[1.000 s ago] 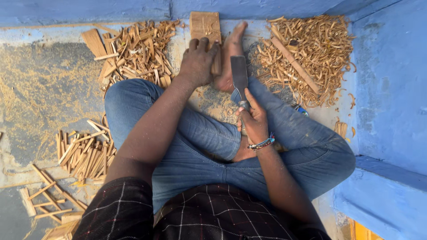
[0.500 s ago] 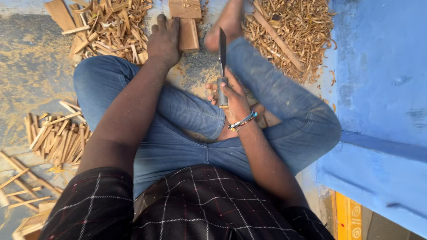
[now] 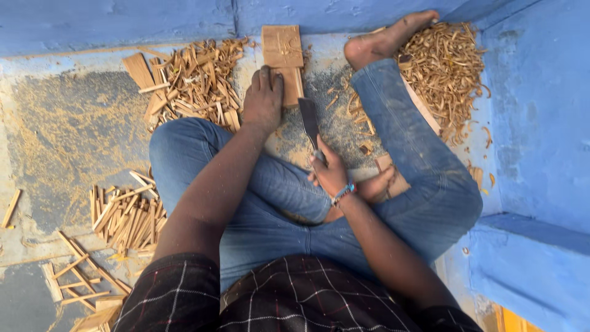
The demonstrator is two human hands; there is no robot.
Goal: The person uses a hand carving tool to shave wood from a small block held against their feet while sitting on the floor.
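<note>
Wooden splints are already heaped at eleven o'clock (image 3: 190,80) and eight o'clock (image 3: 126,212), while a small tan wood block (image 3: 290,83) at twelve o'clock is pinned by the left hand (image 3: 263,98), the right hand's (image 3: 329,175) grip closed round a flat-bladed knife (image 3: 309,123), unsplit.

Wood block (image 3: 282,46) lies ahead by the wall. Left hand (image 3: 263,98) rests on small wood piece (image 3: 291,83) just before it. Blade (image 3: 309,122) right of that, in right hand (image 3: 330,174). Stick piles (image 3: 190,77) left; shavings (image 3: 445,67) right.
</note>
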